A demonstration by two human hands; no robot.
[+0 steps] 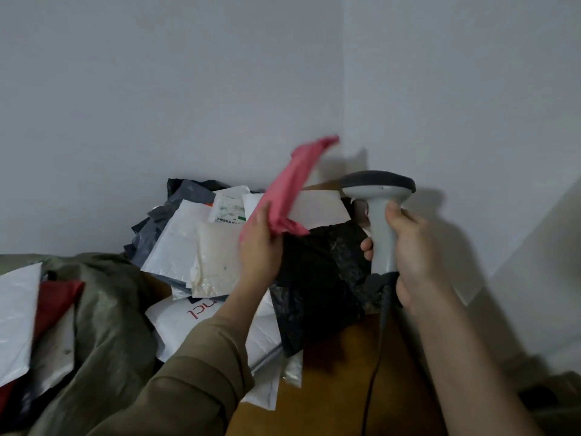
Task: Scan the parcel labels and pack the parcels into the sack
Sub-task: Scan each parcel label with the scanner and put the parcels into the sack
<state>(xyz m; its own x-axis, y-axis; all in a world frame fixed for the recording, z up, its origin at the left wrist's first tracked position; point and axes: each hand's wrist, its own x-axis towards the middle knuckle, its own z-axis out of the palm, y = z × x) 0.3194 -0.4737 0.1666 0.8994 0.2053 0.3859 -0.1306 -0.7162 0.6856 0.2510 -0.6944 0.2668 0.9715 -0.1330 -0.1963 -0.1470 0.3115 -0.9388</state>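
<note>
- We had the L hand gripping a pink poly mailer, raised above the parcel pile.
- R hand was wrapped round the handheld scanner, just beside it.
- Label wasn't visible; we'd turn it toward the scanner head & flatten creases.
- Sack lay left, w/ parcels inside.

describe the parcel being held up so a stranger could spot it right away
Start at the heap of parcels against the wall corner. Above it, the left hand grips a pink parcel, beside the scanner. It is the only pink one and the only one lifted.
</note>
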